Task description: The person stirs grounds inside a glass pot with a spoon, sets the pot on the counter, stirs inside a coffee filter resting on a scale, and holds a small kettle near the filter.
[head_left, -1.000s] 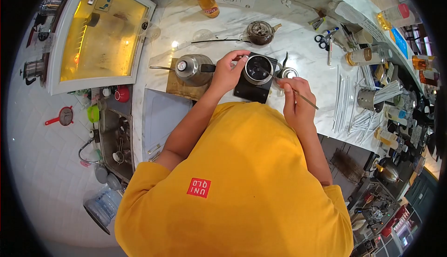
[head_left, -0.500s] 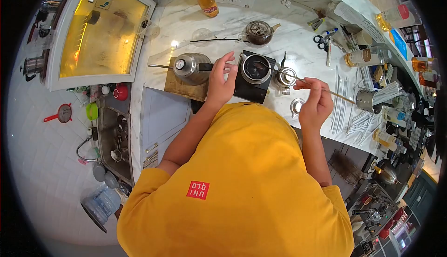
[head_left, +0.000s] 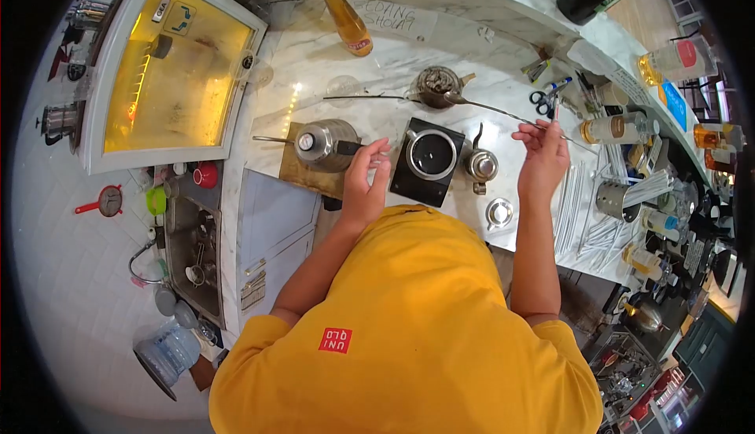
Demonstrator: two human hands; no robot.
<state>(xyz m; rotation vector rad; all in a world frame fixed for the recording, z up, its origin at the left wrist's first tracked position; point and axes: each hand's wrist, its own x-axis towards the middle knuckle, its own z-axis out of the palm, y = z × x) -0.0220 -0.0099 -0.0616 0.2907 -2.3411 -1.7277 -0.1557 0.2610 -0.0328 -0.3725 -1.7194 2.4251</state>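
Note:
My right hand pinches the thin shaft of a long bar spoon. The spoon's bowl end reaches to the side of a glass teapot with dark contents. My left hand has its fingers stretched and holds nothing. It is beside the handle of a steel kettle, between that and a black scale. On the scale stands a round metal-rimmed vessel of dark liquid. To its right are a small metal pot and a round metal lid.
An amber bottle stands at the back. Scissors, wrapped straws and a metal straw holder are on the right. At left are a yellow-lit glass-door cabinet and a sink. A wooden board lies under the kettle.
My right hand has moved the bar spoon out of the vessel on the scale, up and back to the glass teapot. My left hand stays near the kettle. The camera view has shifted slightly.

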